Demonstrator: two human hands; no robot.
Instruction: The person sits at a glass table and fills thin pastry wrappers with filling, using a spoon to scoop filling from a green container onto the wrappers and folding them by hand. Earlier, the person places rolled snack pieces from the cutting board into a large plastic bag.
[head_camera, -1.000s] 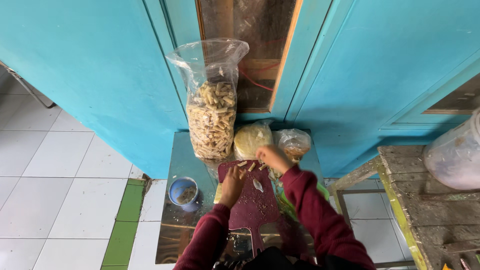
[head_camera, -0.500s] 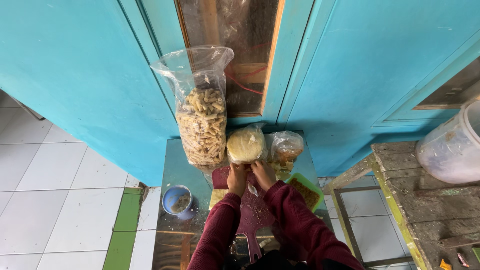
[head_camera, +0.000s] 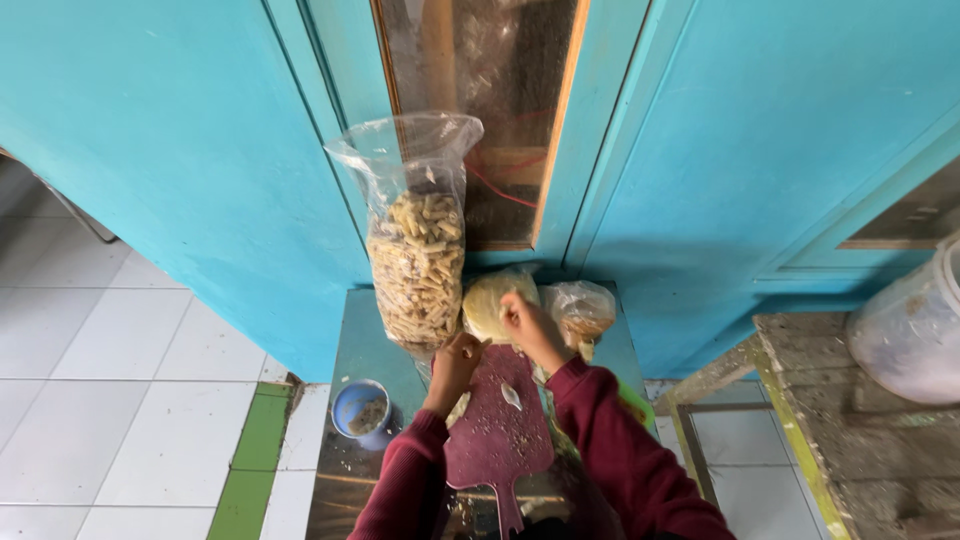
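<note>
Teal door behind, right hand (head_camera: 522, 318) grip touching pale bag (head_camera: 490, 305)

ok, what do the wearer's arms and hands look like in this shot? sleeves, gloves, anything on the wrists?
Both arms wear long dark red knit sleeves with ribbed cuffs ending at the wrists. The left hand and right hand are bare: no gloves. No rings, watch or bands can be made out at this size, and the sleeves show no markings.
</note>
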